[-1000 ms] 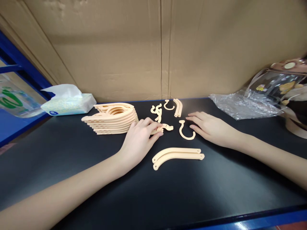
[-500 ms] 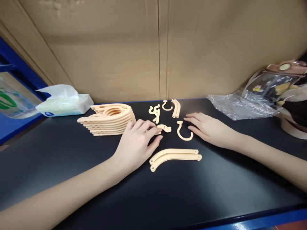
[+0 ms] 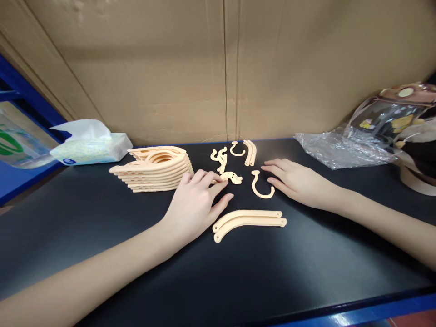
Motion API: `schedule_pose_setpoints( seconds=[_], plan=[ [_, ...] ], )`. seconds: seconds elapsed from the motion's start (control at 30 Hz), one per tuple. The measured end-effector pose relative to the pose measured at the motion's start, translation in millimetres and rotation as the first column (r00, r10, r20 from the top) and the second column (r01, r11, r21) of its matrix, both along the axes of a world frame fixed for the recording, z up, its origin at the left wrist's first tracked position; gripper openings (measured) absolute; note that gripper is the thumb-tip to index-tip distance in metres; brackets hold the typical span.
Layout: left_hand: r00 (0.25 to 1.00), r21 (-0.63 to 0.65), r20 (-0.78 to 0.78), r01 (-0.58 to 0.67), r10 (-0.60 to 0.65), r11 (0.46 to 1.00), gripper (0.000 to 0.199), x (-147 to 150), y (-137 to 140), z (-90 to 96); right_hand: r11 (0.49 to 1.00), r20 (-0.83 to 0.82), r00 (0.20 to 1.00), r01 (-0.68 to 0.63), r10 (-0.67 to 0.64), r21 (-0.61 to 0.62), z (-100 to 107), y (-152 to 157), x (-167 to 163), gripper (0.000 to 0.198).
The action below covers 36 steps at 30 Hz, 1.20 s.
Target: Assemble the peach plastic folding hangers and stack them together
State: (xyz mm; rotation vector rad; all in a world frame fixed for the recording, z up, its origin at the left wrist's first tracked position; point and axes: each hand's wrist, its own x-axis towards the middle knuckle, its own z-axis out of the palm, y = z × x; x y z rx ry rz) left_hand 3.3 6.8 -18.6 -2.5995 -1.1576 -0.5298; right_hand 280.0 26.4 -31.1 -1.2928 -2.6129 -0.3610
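My left hand rests on the black table, thumb apart from the fingers. Its fingertips touch a small curved cream hanger piece, partly hidden behind them. To the right lies a cream hanger hook, close to the fingertips of my right hand. That hand lies palm down, fingers stretched out, holding nothing. Two curved hanger arms lie side by side nearer me. Farther back are several small hanger pieces, a second hook and another pair of arms.
A stack of folded cream hangers stands left of my left hand. Behind it sits a tissue pack. Crumpled clear plastic and a clear bottle are at the right. A cardboard wall closes off the back.
My left fingertips have nudged the small curved piece slightly away from me. The left thumb has moved a little apart from the fingers. My right hand has stayed in place.
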Motion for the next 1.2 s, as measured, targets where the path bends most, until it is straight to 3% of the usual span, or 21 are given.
schedule_pose_setpoints(
  seconds=[0.37, 1.2],
  plan=[
    [0.999, -0.091, 0.014, -0.03, 0.032, 0.995, 0.033, 0.3, -0.4, 0.0, 1.0, -0.004, 1.0, 0.001, -0.001, -0.008, 0.4, -0.1, 0.1, 0.043],
    [0.998, -0.099, 0.03, -0.051, 0.054, 0.994, 0.035, 0.2, -0.5, -1.6, 1.0, -0.024, 1.0, 0.015, -0.016, -0.023, 0.1, -0.2, -0.1, 0.043]
  ],
)
